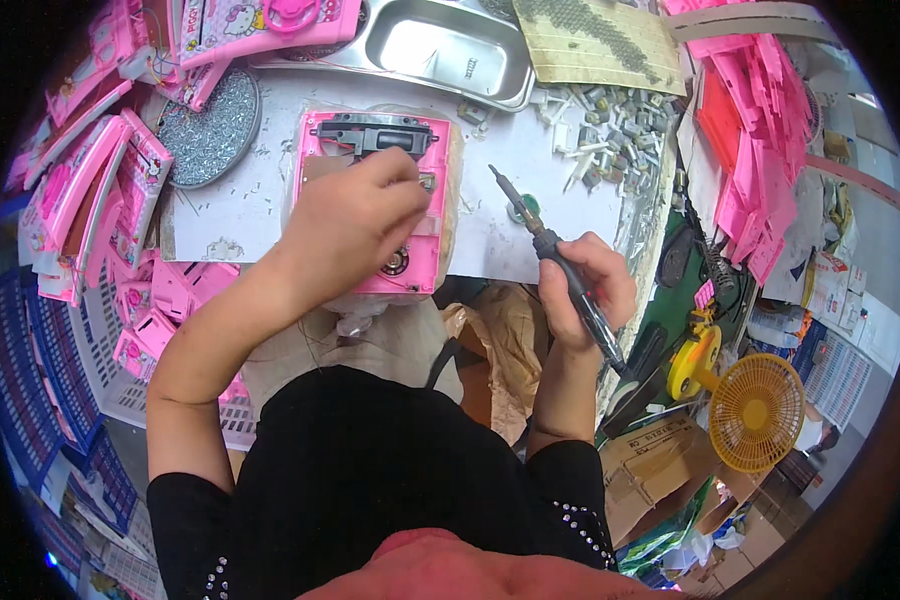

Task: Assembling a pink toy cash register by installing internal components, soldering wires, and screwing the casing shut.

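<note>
Here, the open pink casing (427, 255) lies beneath the left fingers (402, 200).

- A small assembly workshop, by the look of it.
- Many alike pink plastic cases (95, 200) crowd the left; pink panels (760, 150) pile up at right.
- A round dish (258, 118) holds a mass of tiny metal pieces (208, 130).
- Small loose parts (605, 135) lie heaped on the white worktop (490, 240).
- A dark screwdriver (547, 243) is held above it.
- Cardboard boxes (660, 460) and a yellow fan (755, 412) nearby.
</note>
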`<state>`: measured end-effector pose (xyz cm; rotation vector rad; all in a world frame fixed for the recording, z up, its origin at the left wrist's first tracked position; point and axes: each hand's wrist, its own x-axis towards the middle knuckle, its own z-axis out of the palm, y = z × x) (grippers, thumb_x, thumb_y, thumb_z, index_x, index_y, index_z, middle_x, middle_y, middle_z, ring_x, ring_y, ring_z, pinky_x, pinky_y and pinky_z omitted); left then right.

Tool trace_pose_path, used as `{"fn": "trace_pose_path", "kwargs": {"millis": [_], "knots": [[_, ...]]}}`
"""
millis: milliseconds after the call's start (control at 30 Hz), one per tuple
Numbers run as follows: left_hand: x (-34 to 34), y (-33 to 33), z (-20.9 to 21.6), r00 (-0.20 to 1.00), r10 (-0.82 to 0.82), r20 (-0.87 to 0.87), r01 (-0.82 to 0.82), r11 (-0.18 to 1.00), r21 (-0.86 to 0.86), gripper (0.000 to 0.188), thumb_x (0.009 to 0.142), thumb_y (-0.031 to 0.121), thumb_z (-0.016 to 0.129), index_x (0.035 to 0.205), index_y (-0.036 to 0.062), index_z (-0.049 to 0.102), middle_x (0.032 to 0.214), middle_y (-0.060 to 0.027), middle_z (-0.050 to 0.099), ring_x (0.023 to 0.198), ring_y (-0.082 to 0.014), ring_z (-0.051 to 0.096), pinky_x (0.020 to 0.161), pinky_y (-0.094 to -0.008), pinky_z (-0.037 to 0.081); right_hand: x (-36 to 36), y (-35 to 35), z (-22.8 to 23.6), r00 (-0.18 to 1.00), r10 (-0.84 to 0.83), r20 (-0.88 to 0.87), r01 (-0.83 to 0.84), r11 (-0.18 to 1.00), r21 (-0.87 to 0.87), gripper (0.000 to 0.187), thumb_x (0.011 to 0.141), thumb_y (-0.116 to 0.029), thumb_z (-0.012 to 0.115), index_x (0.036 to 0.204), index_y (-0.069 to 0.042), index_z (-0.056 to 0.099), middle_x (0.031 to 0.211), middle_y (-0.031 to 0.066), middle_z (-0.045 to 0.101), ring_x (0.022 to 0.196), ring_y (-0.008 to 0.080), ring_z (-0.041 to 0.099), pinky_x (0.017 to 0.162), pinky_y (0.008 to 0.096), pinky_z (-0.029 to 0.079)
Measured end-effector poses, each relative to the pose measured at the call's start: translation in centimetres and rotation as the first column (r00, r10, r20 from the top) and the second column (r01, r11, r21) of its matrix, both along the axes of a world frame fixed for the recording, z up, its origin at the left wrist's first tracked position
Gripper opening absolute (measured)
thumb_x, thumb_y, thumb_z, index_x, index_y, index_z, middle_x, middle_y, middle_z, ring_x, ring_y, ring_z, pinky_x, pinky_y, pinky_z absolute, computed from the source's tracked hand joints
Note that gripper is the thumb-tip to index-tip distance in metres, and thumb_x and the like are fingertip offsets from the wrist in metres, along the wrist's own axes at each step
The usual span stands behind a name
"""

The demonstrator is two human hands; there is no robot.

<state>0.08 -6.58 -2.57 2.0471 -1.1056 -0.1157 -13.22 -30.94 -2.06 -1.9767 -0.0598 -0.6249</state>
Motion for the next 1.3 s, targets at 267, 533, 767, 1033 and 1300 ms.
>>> {"fn": "trace_pose_path", "kwargs": {"millis": [267,533,767,1033,1300], "knots": [[1.2,1.0,0.7,0.881,-0.003,-0.473,-0.013,0.999,-0.030,0.007,0.087,0.000,0.070,0.093,-0.0011,0.066,0.079,-0.0065,0.062,0.067,-0.0123,0.056,0.060,-0.0274,0.045,1.2,3.0,-1.0,0.999,0.007,-0.037,0.001,0.973,0.229,0.033,0.081,0.000,0.080,0.111,0.000,0.066,0.081,0.0058,0.061,0.070,0.0137,0.055,0.062,0.0267,0.041],[1.8,2.0,0.6,0.942,-0.260,-0.212,0.280,0.957,0.071,0.011,0.085,0.007,0.071,0.092,0.0030,0.063,0.097,-0.0114,0.062,0.086,-0.0353,0.064,0.072,-0.0427,0.052,-0.5,1.4,0.0,0.997,0.065,-0.031,-0.059,0.986,0.154,0.027,0.076,0.005,0.078,0.101,0.002,0.067,0.073,0.0079,0.060,0.059,0.0137,0.053,0.054,0.0260,0.039],[0.9,2.0,0.4,0.965,-0.235,-0.116,0.248,0.961,0.118,0.014,0.083,0.004,0.072,0.092,0.0019,0.061,0.104,-0.0116,0.059,0.089,-0.0334,0.064,0.074,-0.0420,0.053,-1.5,2.0,1.1,0.971,0.216,-0.101,-0.208,0.975,0.083,0.018,0.074,-0.001,0.077,0.089,0.000,0.068,0.064,0.0071,0.061,0.049,0.0171,0.053,0.045,0.0291,0.038],[0.7,2.0,0.1,0.970,-0.234,-0.069,0.241,0.963,0.125,0.017,0.080,0.002,0.073,0.091,0.0018,0.061,0.103,-0.0120,0.059,0.090,-0.0328,0.065,0.074,-0.0410,0.054,-0.2,3.1,1.0,0.950,0.285,-0.131,-0.289,0.957,-0.014,0.019,0.070,-0.002,0.079,0.087,-0.003,0.069,0.060,0.0052,0.055,0.047,0.0185,0.051,0.045,0.0315,0.038],[0.6,2.0,-0.3,0.974,-0.227,-0.013,0.227,0.967,0.119,0.018,0.080,0.004,0.074,0.091,0.0031,0.061,0.104,-0.0108,0.061,0.089,-0.0317,0.065,0.072,-0.0407,0.055,0.3,3.3,1.0,0.944,0.288,-0.160,-0.297,0.954,-0.031,0.020,0.070,-0.002,0.079,0.087,-0.004,0.070,0.059,0.0042,0.052,0.048,0.0185,0.051,0.045,0.0313,0.037]]}}
